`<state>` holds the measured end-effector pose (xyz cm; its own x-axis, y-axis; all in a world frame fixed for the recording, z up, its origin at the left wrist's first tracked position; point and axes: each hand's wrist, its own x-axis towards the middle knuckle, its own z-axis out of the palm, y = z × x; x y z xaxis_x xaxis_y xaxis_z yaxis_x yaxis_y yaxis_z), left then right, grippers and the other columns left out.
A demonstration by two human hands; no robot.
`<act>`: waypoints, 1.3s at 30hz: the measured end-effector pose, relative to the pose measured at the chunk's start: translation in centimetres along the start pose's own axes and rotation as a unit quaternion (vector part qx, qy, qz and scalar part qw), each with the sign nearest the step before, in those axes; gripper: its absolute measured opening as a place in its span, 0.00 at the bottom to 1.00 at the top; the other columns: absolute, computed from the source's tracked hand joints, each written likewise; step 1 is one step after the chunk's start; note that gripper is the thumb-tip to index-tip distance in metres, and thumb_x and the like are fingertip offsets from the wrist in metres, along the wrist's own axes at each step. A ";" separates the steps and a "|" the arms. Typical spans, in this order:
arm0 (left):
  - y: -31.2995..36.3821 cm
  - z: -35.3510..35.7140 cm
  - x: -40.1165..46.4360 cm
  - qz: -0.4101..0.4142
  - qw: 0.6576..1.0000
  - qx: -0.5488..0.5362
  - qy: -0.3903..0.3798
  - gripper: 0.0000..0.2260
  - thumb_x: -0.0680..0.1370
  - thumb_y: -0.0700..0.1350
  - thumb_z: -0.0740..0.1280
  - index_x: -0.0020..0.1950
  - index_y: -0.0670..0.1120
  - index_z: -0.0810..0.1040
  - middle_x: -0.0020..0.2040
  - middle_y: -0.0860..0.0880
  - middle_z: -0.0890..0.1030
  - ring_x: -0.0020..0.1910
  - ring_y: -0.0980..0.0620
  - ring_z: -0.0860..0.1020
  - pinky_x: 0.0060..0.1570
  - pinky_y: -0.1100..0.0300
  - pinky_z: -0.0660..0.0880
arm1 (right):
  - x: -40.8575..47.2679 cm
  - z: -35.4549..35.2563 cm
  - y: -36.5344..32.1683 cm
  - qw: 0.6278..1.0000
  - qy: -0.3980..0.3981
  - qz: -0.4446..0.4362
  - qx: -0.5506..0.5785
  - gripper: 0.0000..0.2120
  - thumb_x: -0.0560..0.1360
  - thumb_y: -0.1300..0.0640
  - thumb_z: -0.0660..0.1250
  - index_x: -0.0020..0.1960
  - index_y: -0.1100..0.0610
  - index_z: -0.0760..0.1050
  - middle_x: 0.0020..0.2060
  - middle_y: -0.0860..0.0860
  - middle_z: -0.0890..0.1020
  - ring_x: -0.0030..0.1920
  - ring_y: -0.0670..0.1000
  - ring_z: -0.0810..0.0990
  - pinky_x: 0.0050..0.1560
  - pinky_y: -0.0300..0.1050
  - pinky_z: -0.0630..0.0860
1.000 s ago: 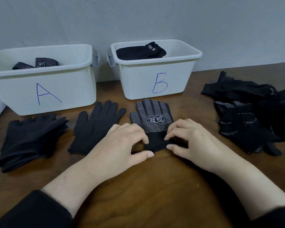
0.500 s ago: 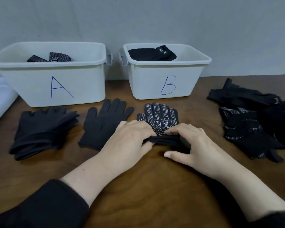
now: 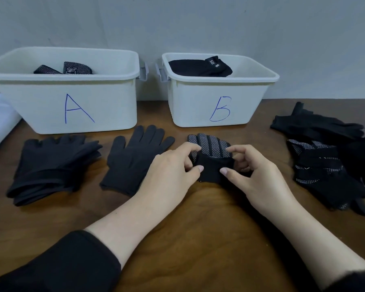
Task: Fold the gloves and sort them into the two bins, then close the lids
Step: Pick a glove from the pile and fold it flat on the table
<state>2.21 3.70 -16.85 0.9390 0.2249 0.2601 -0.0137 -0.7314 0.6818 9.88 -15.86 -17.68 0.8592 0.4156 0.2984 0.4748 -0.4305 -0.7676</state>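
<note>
Both hands pinch the cuff end of the dotted glove on the wooden counter: the left hand grips its left edge between thumb and curled fingers, and the right hand grips the right edge the same way, thumb tips near each other on the plain black cuff. Half a second ago the cuff was only a low roll under flatter fingers and the white logo on the palm still showed; now the cuff has been drawn further up over the palm, the logo is covered, and only the dotted finger part shows just beyond the fingertips. A second ago the glove lay fully flat with both hands pressing on its cuff. Just left of the left hand lies a plain black glove, flat, and further left a stack of plain black gloves. Well to the right of the right hand sits a loose pile of gloves, some dotted, some plain. Beyond the left hand stands bin A, holding folded dotted gloves; beyond the right hand stands bin B, holding a folded plain black glove. Both bins are open at the top.
</note>
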 end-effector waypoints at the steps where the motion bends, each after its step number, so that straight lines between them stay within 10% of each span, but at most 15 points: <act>1: 0.0 0.0 0.0 0.008 1.000 0.015 0.004 0.18 0.78 0.50 0.70 0.68 0.57 0.74 0.39 0.56 0.78 0.42 0.59 0.75 0.49 0.62 0.75 | 0.1 0.1 0.1 1.000 0.005 -0.008 -0.019 0.17 0.73 0.56 0.77 0.55 0.41 0.77 0.42 0.44 0.79 0.44 0.43 0.77 0.47 0.27 0.70; 10: -0.7 -0.2 0.2 0.185 0.954 0.232 -0.047 0.13 0.79 0.43 0.66 0.63 0.51 0.82 0.66 0.53 0.77 0.66 0.49 0.71 0.64 0.47 0.67 | 1.1 0.0 1.2 0.957 -0.041 -0.192 -0.213 0.07 0.77 0.51 0.70 0.52 0.51 0.85 0.54 0.42 0.79 0.55 0.47 0.74 0.55 0.53 0.75; 17: -0.9 -0.8 -0.2 0.128 0.955 0.239 -0.123 0.22 0.85 0.56 0.54 0.79 0.57 0.62 0.79 0.62 0.60 0.77 0.60 0.55 0.75 0.54 0.47 | 1.0 -2.2 1.7 0.962 -0.167 -0.129 -0.175 0.23 0.73 0.37 0.69 0.66 0.42 0.79 0.66 0.30 0.75 0.70 0.36 0.68 0.73 0.51 0.64; 30: -0.5 -0.8 -0.3 0.121 0.976 0.168 -0.068 0.19 0.80 0.58 0.64 0.72 0.60 0.70 0.64 0.60 0.77 0.62 0.64 0.65 0.62 0.67 0.52 | 0.4 -1.5 0.2 0.965 -0.082 -0.150 -0.197 0.09 0.80 0.52 0.68 0.58 0.43 0.79 0.44 0.33 0.77 0.54 0.33 0.72 0.64 0.45 0.68; 39: -0.5 -1.1 -0.8 0.038 0.997 -0.009 -0.059 0.14 0.79 0.56 0.67 0.65 0.64 0.74 0.54 0.63 0.80 0.53 0.69 0.74 0.53 0.78 0.65 | -0.6 -2.4 -0.7 0.993 -0.114 0.005 -0.006 0.07 0.77 0.50 0.70 0.54 0.40 0.80 0.42 0.44 0.84 0.43 0.47 0.82 0.48 0.43 0.77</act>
<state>1.11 4.60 -16.65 0.9689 0.0906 0.2304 -0.0922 -0.7317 0.6754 9.46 -17.76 -15.99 0.7987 0.5819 0.1528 0.4695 -0.4440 -0.7632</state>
